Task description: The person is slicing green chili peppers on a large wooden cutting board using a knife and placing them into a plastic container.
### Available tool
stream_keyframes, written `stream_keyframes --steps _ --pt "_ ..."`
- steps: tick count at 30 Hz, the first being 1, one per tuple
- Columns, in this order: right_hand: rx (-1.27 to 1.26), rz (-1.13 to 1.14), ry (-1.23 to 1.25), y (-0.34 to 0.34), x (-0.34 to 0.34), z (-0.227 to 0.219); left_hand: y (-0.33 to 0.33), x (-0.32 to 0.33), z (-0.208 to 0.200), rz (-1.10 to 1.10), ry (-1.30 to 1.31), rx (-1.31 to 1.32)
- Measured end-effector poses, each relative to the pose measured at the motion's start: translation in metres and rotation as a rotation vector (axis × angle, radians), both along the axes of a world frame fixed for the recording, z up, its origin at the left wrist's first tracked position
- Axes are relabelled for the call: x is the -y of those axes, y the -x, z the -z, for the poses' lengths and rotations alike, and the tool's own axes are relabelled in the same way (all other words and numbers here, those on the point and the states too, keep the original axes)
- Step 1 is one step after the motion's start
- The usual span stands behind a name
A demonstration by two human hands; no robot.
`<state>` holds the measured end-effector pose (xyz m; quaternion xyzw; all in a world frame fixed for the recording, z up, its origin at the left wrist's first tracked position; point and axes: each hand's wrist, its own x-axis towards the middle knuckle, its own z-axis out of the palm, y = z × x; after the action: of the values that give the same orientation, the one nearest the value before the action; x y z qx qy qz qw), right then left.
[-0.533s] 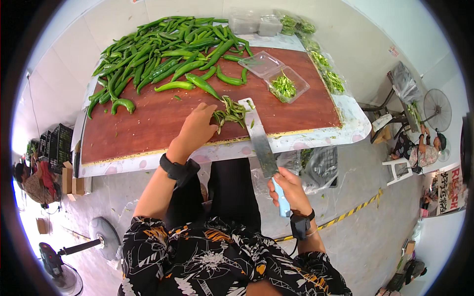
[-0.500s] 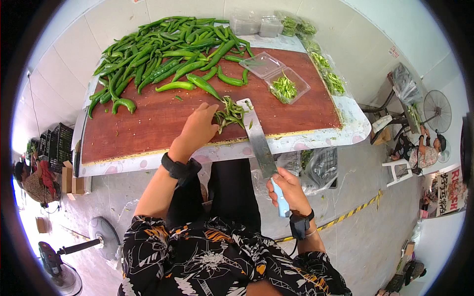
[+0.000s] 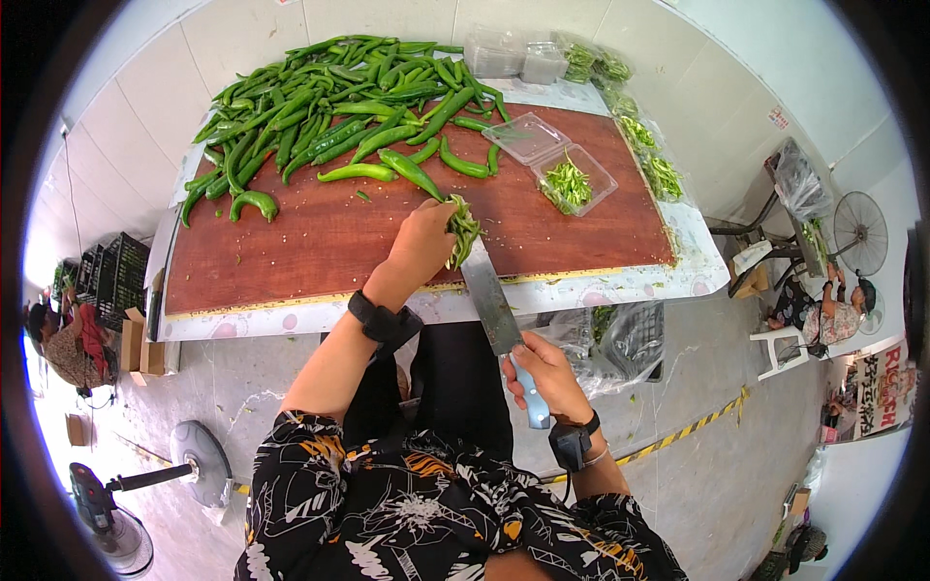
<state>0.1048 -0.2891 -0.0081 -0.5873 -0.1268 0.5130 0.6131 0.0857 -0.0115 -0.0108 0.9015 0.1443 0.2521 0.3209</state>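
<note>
My left hand (image 3: 424,240) is closed around a bunch of sliced green chili pepper (image 3: 464,235) near the front of the brown board (image 3: 320,247). In my right hand (image 3: 550,374) is a kitchen knife (image 3: 494,305), gripped by its light blue handle. Its broad blade points away from me, and the far end meets the slices beside my left fingers; whether it lies under them I cannot tell. Just beyond my left hand lies a whole green chili pepper (image 3: 410,174). A clear hinged box (image 3: 603,186) with cut pepper strips (image 3: 567,184) stands open to the right.
A large heap of whole green peppers (image 3: 320,102) covers the board's far left. Stacked clear boxes (image 3: 494,55) stand at the back, with filled packs (image 3: 664,177) along the right edge. Below the table is a plastic-lined crate (image 3: 630,339). Fans and other people are farther off.
My left hand has moved right and closed on the slices, which now stand bunched up. The knife has shifted left, bringing its far end against them.
</note>
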Motion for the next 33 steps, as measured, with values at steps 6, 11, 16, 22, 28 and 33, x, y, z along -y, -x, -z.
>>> stream_keyframes --steps 6,11,16,22,28,33 --pt "-0.077 0.053 -0.043 0.0 0.003 0.001 -0.004 0.005 -0.005 0.023 0.055 0.054" --pt "-0.162 0.088 -0.109 -0.007 0.007 0.0 -0.001 0.001 -0.013 0.054 0.04 0.23" --pt "-0.277 0.221 -0.232 -0.021 0.01 -0.002 0.003 -0.008 -0.025 -0.038 -0.004 0.12" --pt "-0.264 0.258 -0.418 -0.048 0.005 -0.013 -0.01 -0.012 -0.013 0.032 -0.134 0.029" --pt "-0.966 0.242 -1.056 -0.069 -0.009 -0.001 -0.026 -0.01 -0.003 0.061 -0.192 -0.086" --pt "-1.018 0.182 -1.098 -0.068 -0.011 0.006 -0.024 -0.012 -0.003 0.076 -0.215 -0.14"
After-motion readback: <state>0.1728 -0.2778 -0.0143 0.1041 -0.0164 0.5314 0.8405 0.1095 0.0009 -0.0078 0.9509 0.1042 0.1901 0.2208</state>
